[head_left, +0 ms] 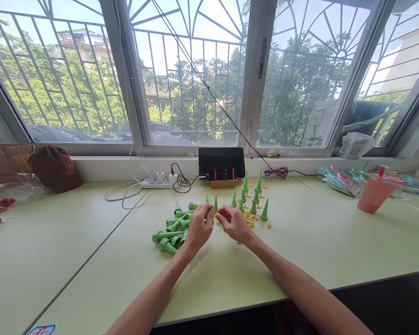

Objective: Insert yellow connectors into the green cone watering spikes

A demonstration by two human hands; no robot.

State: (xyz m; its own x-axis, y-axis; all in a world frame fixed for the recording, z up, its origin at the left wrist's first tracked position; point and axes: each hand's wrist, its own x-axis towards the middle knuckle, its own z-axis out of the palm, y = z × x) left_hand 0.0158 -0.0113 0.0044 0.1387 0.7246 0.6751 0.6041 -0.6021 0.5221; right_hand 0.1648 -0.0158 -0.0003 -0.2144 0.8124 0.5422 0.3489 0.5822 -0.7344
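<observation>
My left hand [199, 227] is closed over the table, its fingers around a green plastic watering spike [207, 213] that they mostly cover. Close beside it, my right hand [235, 225] pinches a small yellow valve piece [215, 215] between thumb and fingertips. The two hands nearly meet, and I cannot tell whether the valve touches the spike. Left of my left hand lies a heap of loose green spikes [167, 245]. Beyond my right hand stand upright stacks of spikes [256, 197] with yellow valves sticking out. Loose yellow valves [250, 218] are piled near my right wrist.
A dark tablet [220, 160] leans at the back, near a power strip [157, 182] with cables. A lidded cup [375, 195] and plastic-wrapped packets [338, 180] are at the right. A brown drawstring bag [56, 168] sits at the far left. Windows line the back.
</observation>
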